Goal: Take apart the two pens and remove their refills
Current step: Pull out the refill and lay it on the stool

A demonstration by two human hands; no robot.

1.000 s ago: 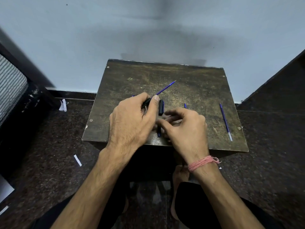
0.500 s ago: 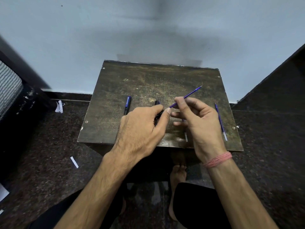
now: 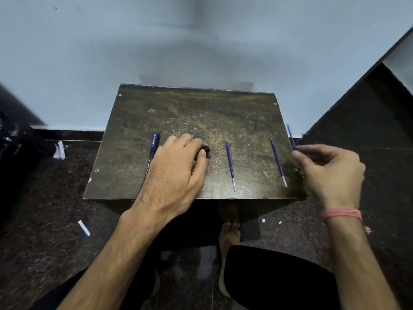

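Head view, left to right. An intact pen [image 3: 153, 153] lies on the table [image 3: 201, 113] just left of your left hand [image 3: 176, 173]. That hand is curled down over a black pen barrel [image 3: 206, 149]; only the barrel's open end shows past your thumb, so the exact grip cannot be confirmed. Right of it, one refill [image 3: 230, 165] lies bare on the wood. A second refill [image 3: 278, 163] lies further right, near the table's edge. Your right hand [image 3: 330, 173] hovers off the right edge, thumb and forefinger pinching a third, blurred refill [image 3: 291, 136] near its lower end.

Handling, as judged: refills are thin, light and bendy, and will roll. Take them near the middle, not by the tip. The barrel is stiff, smooth plastic; hold it around its middle.

Versus half a second ago: the right hand has carried its refill from the table's centre out to the right edge. The left hand has stayed over the barrel. The middle refill, then hidden under your hands, now shows.
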